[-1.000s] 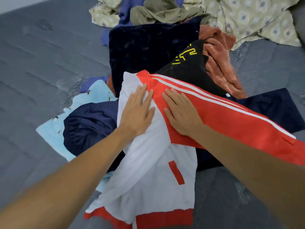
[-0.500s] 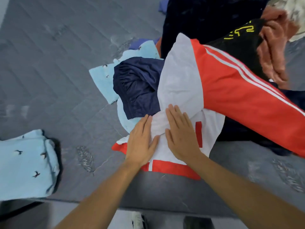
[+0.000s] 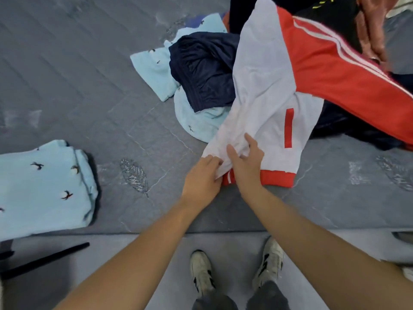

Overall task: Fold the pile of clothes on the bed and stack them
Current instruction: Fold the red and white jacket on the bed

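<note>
Both hands on the lower hem area of the red-and-white track jacket [image 3: 272, 86], at the near edge of the bed [image 3: 89, 74]; left hand [image 3: 202, 179] has fingers curled, pinching the white fabric just above the red hem band; right hand [image 3: 245, 162] sits right beside it, touching, thumb up and fingers curled into a bunch of the same white cloth; hands are together, both clamped on the jacket.

Jacket lies draped from the pile down toward the person; white body panel with a red vertical pocket stripe; red sleeve with white stripes runs off to the right edge; hem rests on the grey quilted bed cover.

Pile behind it: navy shorts [image 3: 201, 72] crumpled just left of the jacket, partly under it; light-blue bird-print garment [image 3: 154, 72] under the shorts, loose, unfolded; black garment with yellow lettering [image 3: 324, 5] at the top, partly cut off; rust-coloured cloth [image 3: 371, 30] top right; dark navy fabric [image 3: 348, 128] under the red sleeve.

Folded light-blue bird-print garment [image 3: 42, 189] sits well apart at the left, near the bed edge; only item in the folded spot.

Below the bed edge: grey floor, person's two white-and-black sneakers [image 3: 234, 267], dark trousers; black rod [image 3: 44, 260] lower left, can't tell what it is.
</note>
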`<move>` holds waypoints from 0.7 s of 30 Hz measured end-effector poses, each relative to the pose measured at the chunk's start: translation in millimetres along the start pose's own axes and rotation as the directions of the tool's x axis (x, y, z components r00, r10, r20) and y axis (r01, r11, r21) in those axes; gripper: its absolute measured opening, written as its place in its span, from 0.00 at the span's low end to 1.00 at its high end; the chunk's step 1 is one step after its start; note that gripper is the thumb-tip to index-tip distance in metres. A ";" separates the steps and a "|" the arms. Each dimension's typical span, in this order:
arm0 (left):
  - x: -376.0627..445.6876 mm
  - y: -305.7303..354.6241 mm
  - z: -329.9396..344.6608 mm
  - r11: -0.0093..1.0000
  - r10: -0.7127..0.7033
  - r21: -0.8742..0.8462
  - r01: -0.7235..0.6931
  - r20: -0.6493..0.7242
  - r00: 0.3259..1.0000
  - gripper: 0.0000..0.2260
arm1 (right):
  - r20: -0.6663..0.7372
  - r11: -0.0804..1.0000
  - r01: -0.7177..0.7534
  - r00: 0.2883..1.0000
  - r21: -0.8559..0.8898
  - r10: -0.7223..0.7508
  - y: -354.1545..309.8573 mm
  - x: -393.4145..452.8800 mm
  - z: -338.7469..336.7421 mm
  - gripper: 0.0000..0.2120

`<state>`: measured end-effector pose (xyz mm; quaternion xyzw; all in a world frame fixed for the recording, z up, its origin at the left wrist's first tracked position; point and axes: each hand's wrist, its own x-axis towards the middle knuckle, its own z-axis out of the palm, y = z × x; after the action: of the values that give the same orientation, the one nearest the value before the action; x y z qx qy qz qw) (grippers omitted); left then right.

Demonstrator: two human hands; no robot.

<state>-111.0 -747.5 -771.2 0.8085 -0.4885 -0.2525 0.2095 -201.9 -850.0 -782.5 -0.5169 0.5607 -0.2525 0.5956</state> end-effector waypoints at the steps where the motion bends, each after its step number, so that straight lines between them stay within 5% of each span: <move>1: -4.9 3.5 3.4 0.997 0.038 -0.066 -0.035 0.034 0.999 0.08 | -0.010 0.994 -0.087 0.996 0.068 0.088 -3.4 -1.4 -0.6 0.35; 5: -18.7 11.0 18.8 0.953 0.175 -0.250 -0.170 -0.001 0.985 0.09 | 0.007 0.951 -0.272 0.962 0.148 0.274 -0.3 1.7 -15.9 0.38; 8: -14.6 4.7 29.3 0.978 -0.023 -0.210 -0.020 -0.200 0.979 0.16 | 0.058 0.975 -0.203 0.978 0.090 0.199 10.9 12.7 -29.7 0.12; 10: -6.9 -0.2 32.7 0.963 -0.184 -0.238 0.126 -0.238 0.954 0.21 | 0.092 0.991 -0.133 0.987 0.029 0.130 18.9 18.2 -38.3 0.07; 14: 9.1 -14.5 44.5 0.859 -0.347 -0.426 0.285 -0.075 0.935 0.21 | 0.128 0.997 -0.075 0.989 -0.008 0.076 31.3 27.4 -49.0 0.08; 17: 17.2 -15.6 48.4 0.501 -0.477 -0.749 0.434 0.179 0.860 0.17 | 0.161 0.998 -0.054 0.985 -0.012 0.055 37.3 33.2 -53.9 0.08; 21: 14.9 -19.8 49.3 0.438 -0.447 -0.765 0.473 0.271 0.852 0.15 | 0.151 0.998 -0.008 0.988 -0.054 0.016 39.1 32.4 -63.2 0.11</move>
<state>-121.9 -756.7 -824.5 0.7190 -0.0826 -0.5046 0.4708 -263.6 -886.3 -820.5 -0.5468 0.5236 -0.1937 0.6240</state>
